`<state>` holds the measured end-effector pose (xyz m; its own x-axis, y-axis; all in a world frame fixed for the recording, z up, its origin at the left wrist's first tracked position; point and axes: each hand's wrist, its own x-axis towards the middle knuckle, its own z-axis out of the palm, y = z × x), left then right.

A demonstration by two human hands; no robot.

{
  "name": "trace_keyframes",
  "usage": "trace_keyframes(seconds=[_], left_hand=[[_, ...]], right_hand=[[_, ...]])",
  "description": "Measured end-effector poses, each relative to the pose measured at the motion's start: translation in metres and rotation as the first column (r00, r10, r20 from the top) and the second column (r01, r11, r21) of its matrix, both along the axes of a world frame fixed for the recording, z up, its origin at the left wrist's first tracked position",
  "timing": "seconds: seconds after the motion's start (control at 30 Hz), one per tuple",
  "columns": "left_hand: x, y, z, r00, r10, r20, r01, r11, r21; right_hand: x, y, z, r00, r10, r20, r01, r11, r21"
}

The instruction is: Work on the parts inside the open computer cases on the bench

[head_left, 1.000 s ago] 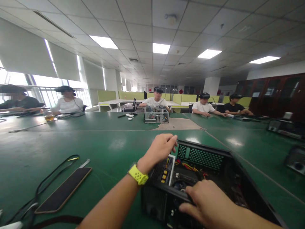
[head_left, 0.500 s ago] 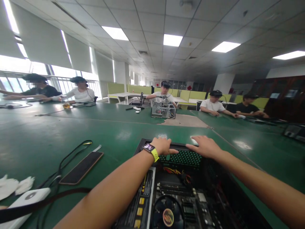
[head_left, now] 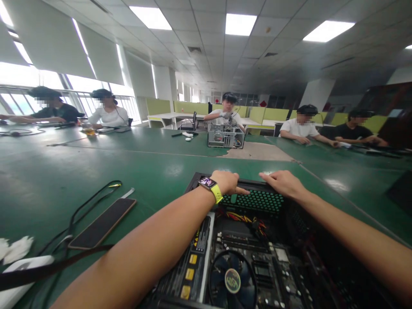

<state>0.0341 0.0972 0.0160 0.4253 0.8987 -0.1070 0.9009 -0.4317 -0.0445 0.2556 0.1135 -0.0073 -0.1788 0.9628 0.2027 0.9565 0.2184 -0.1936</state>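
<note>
An open black computer case point(head_left: 193, 184) lies before me on the green table. Inside it are a motherboard point(head_left: 262, 262), a round cooling fan point(head_left: 232, 279), a labelled power supply point(head_left: 196, 257) and red and yellow wires point(head_left: 240, 217). My left hand point(head_left: 226, 182), with a yellow-banded watch point(head_left: 210, 187) at the wrist, grips the far rim; its thumb lies along the perforated panel point(head_left: 260, 199) and its fingers go over the outside. To its right, my right hand point(head_left: 285, 182) is closed over the same rim, its fingertips partly hidden.
A phone point(head_left: 103, 223) and a black cable point(head_left: 75, 206) lie on the table point(head_left: 138, 171) at left, near a white object point(head_left: 25, 274), crumpled tissue point(head_left: 19, 250) and a dark strap point(head_left: 58, 267). Across the table, a person point(head_left: 229, 113) works at another case point(head_left: 225, 136); others sit either side.
My view has tilted down slightly. The right hand's fingers, spread earlier, are now bent over the rim. My left hand keeps its place on the case.
</note>
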Motion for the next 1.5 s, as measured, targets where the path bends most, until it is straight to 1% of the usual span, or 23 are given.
trace_keyframes(seconds=[0.17,0.27,0.37,0.47,0.53,0.6,0.67,0.7,0.73,0.77,0.8,0.87,0.93,1.03,1.1,1.17,1.23,1.3,1.33,1.37,1.4,1.43,1.5], left_hand=[[0.001,0.018,-0.001,1.0,0.007,-0.009,-0.007,1.0,0.002],[0.002,0.022,-0.002,1.0,0.015,-0.013,-0.015,1.0,-0.004],[0.002,0.023,-0.002,1.0,0.017,-0.019,-0.017,1.0,0.01],[0.002,0.022,-0.002,0.999,0.037,-0.025,-0.037,0.999,0.019],[0.002,0.021,-0.001,0.998,0.052,-0.027,-0.052,0.999,0.009],[0.002,0.02,0.0,0.998,0.062,-0.027,-0.061,0.998,0.002],[0.002,0.02,0.002,0.998,0.06,-0.03,-0.06,0.998,-0.002],[0.002,0.019,0.002,0.998,0.053,-0.031,-0.053,0.999,-0.006],[0.001,0.019,0.003,0.999,0.044,-0.032,-0.044,0.999,-0.011],[0.001,0.019,0.003,0.999,0.036,-0.033,-0.036,0.999,-0.018],[0.001,0.019,0.002,0.999,0.03,-0.035,-0.031,0.999,-0.025],[0.001,0.02,0.0,0.999,0.025,-0.043,-0.026,1.0,-0.016],[0.001,0.021,-0.004,0.998,0.014,-0.058,-0.012,1.0,0.029],[0.005,0.023,-0.007,0.998,0.002,-0.066,0.005,0.994,0.106],[0.007,0.019,-0.002,0.998,0.021,-0.061,-0.013,0.992,0.125],[0.006,0.005,0.01,0.998,0.03,-0.058,-0.024,0.994,0.108],[-0.001,-0.028,0.023,0.999,-0.026,-0.037,0.027,0.999,0.019],[-0.013,-0.078,0.031,0.989,-0.145,0.031,0.148,0.984,-0.102],[-0.02,-0.106,0.031,0.972,-0.215,0.096,0.226,0.966,-0.126],[-0.027,-0.135,0.028,0.962,-0.24,0.132,0.255,0.96,-0.115],[-0.033,-0.161,0.021,0.958,-0.248,0.141,0.256,0.966,-0.037],[-0.037,-0.183,0.012,0.96,-0.244,0.133,0.235,0.968,0.084],[-0.043,-0.209,-0.01,0.973,-0.199,0.114,0.157,0.94,0.303]], right_hand=[[0.002,0.015,-0.001,1.0,0.02,0.014,-0.021,0.999,0.03],[0.002,0.018,-0.003,0.999,0.042,0.02,-0.043,0.998,0.04],[-0.001,0.021,-0.005,0.996,0.052,0.068,-0.059,0.992,0.107],[-0.009,0.01,0.006,0.991,0.019,0.133,-0.043,0.983,0.18],[-0.019,-0.016,0.023,0.992,0.033,0.121,-0.051,0.987,0.15],[-0.031,-0.062,0.04,0.988,0.151,0.036,-0.15,0.988,-0.018],[-0.042,-0.12,0.046,0.942,0.33,-0.064,-0.335,0.91,-0.244],[-0.047,-0.149,0.043,0.923,0.381,-0.057,-0.38,0.879,-0.287],[-0.051,-0.175,0.036,0.912,0.41,0.015,-0.39,0.876,-0.285],[-0.054,-0.196,0.025,0.895,0.435,0.096,-0.401,0.881,-0.252],[-0.056,-0.212,0.012,0.898,0.401,0.18,-0.375,0.913,-0.161],[-0.059,-0.227,-0.012,0.902,0.317,0.292,-0.346,0.937,0.052],[-0.061,-0.229,-0.026,0.913,0.247,0.326,-0.323,0.924,0.204],[-0.065,-0.226,-0.026,0.922,0.177,0.344,-0.268,0.933,0.239],[-0.067,-0.226,-0.02,0.926,0.123,0.357,-0.209,0.954,0.214],[-0.069,-0.228,-0.016,0.926,0.1,0.364,-0.179,0.966,0.189],[-0.069,-0.23,-0.014,0.926,0.109,0.362,-0.187,0.964,0.189],[-0.067,-0.231,-0.014,0.925,0.117,0.361,-0.198,0.96,0.196],[-0.066,-0.231,-0.015,0.924,0.115,0.364,-0.197,0.96,0.197],[-0.066,-0.232,-0.015,0.923,0.114,0.368,-0.195,0.962,0.192],[-0.065,-0.232,-0.015,0.921,0.117,0.371,-0.195,0.964,0.18],[-0.065,-0.232,-0.014,0.921,0.118,0.372,-0.193,0.966,0.171],[-0.067,-0.231,-0.013,0.92,0.119,0.372,-0.187,0.97,0.153]])
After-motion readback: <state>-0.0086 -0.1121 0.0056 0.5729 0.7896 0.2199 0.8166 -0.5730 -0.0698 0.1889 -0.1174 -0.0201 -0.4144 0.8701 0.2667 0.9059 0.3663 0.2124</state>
